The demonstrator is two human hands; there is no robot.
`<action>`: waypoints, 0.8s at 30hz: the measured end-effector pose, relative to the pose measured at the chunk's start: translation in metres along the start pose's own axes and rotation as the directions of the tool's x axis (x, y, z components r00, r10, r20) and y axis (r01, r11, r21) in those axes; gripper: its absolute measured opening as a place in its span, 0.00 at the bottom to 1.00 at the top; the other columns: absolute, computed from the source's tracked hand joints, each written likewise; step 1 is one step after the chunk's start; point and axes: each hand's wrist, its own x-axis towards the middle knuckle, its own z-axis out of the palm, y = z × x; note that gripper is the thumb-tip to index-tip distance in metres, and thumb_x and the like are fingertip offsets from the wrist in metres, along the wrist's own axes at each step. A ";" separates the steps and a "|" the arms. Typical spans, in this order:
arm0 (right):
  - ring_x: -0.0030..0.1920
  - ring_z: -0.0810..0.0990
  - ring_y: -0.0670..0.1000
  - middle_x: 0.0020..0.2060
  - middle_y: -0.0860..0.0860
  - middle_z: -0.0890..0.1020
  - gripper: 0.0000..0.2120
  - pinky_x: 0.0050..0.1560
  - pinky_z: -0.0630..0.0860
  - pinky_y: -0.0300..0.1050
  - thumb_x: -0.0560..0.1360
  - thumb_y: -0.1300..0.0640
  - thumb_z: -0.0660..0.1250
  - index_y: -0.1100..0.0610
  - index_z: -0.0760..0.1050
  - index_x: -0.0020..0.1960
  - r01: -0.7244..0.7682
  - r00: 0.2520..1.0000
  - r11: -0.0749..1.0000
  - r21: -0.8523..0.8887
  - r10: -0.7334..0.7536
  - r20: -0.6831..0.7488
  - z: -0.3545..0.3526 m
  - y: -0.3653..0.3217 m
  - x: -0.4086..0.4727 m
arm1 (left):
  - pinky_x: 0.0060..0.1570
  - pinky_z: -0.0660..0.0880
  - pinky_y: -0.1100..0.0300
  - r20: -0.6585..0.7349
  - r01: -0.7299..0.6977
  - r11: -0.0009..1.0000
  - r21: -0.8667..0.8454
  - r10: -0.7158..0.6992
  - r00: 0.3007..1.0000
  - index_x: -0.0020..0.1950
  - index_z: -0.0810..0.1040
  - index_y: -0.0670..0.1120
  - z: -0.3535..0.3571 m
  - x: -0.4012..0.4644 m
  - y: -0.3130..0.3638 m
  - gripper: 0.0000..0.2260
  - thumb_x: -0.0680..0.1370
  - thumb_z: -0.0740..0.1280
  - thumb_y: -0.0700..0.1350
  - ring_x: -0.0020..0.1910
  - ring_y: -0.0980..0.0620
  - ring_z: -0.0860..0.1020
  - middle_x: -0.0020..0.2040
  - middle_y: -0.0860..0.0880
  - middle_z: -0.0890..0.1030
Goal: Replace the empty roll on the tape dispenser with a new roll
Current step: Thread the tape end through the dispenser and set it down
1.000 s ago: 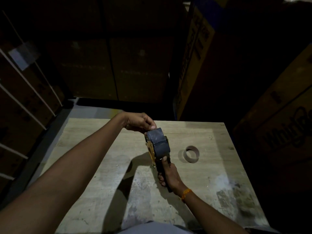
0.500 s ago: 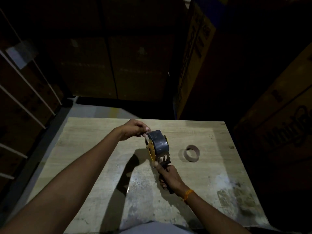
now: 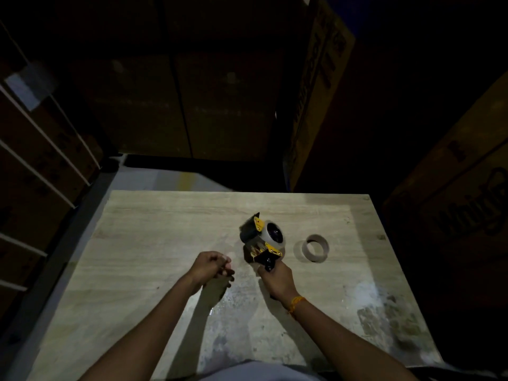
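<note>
I am looking down on a pale wooden tabletop (image 3: pixel 143 243) that fills the lower middle of the frame, with dim cardboard boxes (image 3: pixel 453 204) stacked in the dark along the right side and top. My right hand (image 3: pixel 277 279), just right of centre, is wrapped shut around the black handle of the black and yellow handheld tape dispenser (image 3: pixel 262 242), which points up and away from me toward the middle of the table. A roll of tape (image 3: pixel 273 233) sits on the dispenser's hub, its round face turned to the right of the frame. An orange thread bracelet (image 3: pixel 295 303) circles that wrist. My left hand (image 3: pixel 211 266) is just left of centre, near the dispenser but apart from it, with the fingers curled in loosely; I cannot tell whether they pinch anything, since that spot is blurred and dark. The empty brown cardboard tape core (image 3: pixel 316 247) lies on its side on the table, right of the dispenser and a little apart from it, its hole showing. The near part of the tabletop, between my forearms and to the lower right, is scuffed and blotched with pale patches
</note>
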 end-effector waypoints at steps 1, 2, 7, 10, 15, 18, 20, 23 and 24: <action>0.40 0.79 0.58 0.37 0.56 0.79 0.09 0.35 0.66 0.44 0.78 0.51 0.69 0.56 0.75 0.43 0.004 1.000 0.999 -0.037 -0.004 -0.002 0.003 0.001 0.005 | 0.25 0.72 0.68 0.005 0.004 1.000 0.012 -0.004 1.000 0.48 0.84 0.37 0.003 -0.005 -0.002 0.09 0.83 0.66 0.39 0.28 0.53 0.79 0.36 0.44 0.84; 0.40 0.79 0.59 0.37 0.57 0.80 0.11 0.32 0.64 0.44 0.78 0.50 0.69 0.56 0.75 0.43 -0.002 1.000 0.998 -0.067 0.002 -0.005 0.006 0.004 0.010 | 0.23 0.71 0.69 0.012 0.013 1.000 0.021 -0.013 1.000 0.48 0.84 0.36 0.006 -0.010 -0.003 0.09 0.83 0.66 0.40 0.26 0.55 0.79 0.34 0.44 0.83; 0.47 0.84 0.63 0.44 0.61 0.84 0.20 0.37 0.74 0.48 0.75 0.44 0.68 0.63 0.78 0.50 -0.085 0.996 0.987 -0.134 0.084 -0.011 0.029 0.021 0.037 | 0.19 0.68 0.70 0.050 0.044 0.996 0.073 -0.048 0.998 0.51 0.81 0.29 0.014 -0.030 -0.003 0.10 0.83 0.65 0.36 0.22 0.56 0.80 0.35 0.38 0.81; 0.51 0.83 0.64 0.50 0.63 0.83 0.20 0.42 0.77 0.51 0.76 0.48 0.69 0.65 0.73 0.57 -0.105 0.994 0.984 -0.144 0.102 -0.028 0.029 0.009 0.028 | 0.17 0.66 0.70 0.059 0.062 0.990 0.128 -0.070 0.996 0.48 0.80 0.32 0.016 -0.035 -0.003 0.07 0.82 0.63 0.30 0.23 0.56 0.80 0.37 0.32 0.79; 0.57 0.81 0.65 0.57 0.64 0.80 0.21 0.45 0.74 0.49 0.77 0.56 0.69 0.67 0.67 0.62 -0.113 0.991 0.977 -0.179 0.124 0.054 0.033 0.007 0.021 | 0.19 0.67 0.68 0.130 0.044 0.975 0.217 -0.074 0.989 0.43 0.79 0.36 0.012 -0.033 -0.019 0.09 0.77 0.63 0.25 0.27 0.55 0.81 0.45 0.25 0.81; 0.58 0.81 0.64 0.59 0.63 0.79 0.24 0.48 0.75 0.50 0.75 0.54 0.72 0.66 0.67 0.63 -0.074 0.984 0.972 -0.223 0.108 0.144 0.034 0.010 0.017 | 0.21 0.69 0.67 0.122 0.045 0.958 0.283 -0.083 0.989 0.42 0.80 0.35 0.013 -0.030 -0.027 0.08 0.79 0.64 0.29 0.30 0.54 0.83 0.41 0.35 0.84; 0.58 0.82 0.62 0.57 0.60 0.81 0.28 0.47 0.76 0.48 0.73 0.49 0.75 0.66 0.69 0.62 -0.071 0.977 0.970 -0.234 0.115 0.182 0.032 0.013 0.017 | 0.26 0.72 0.62 0.128 0.028 0.942 0.334 -0.075 0.989 0.42 0.82 0.38 0.013 -0.027 -0.032 0.10 0.80 0.64 0.35 0.35 0.51 0.86 0.41 0.40 0.87; 0.55 0.83 0.60 0.53 0.58 0.83 0.29 0.46 0.77 0.47 0.70 0.41 0.75 0.62 0.74 0.59 -0.049 0.975 0.970 -0.239 0.098 0.200 0.028 0.022 0.021 | 0.28 0.73 0.59 0.148 -0.012 0.912 0.410 -0.054 0.988 0.44 0.84 0.40 0.012 -0.023 -0.034 0.08 0.78 0.65 0.36 0.33 0.55 0.84 0.41 0.44 0.88; 0.54 0.83 0.59 0.51 0.57 0.83 0.27 0.44 0.75 0.47 0.71 0.39 0.74 0.60 0.75 0.56 -0.031 0.979 0.969 -0.246 0.079 0.189 0.023 0.021 0.021 | 0.27 0.73 0.61 0.149 -0.034 0.899 0.437 -0.035 0.988 0.46 0.84 0.41 0.013 -0.022 -0.029 0.08 0.78 0.64 0.36 0.31 0.55 0.82 0.41 0.45 0.88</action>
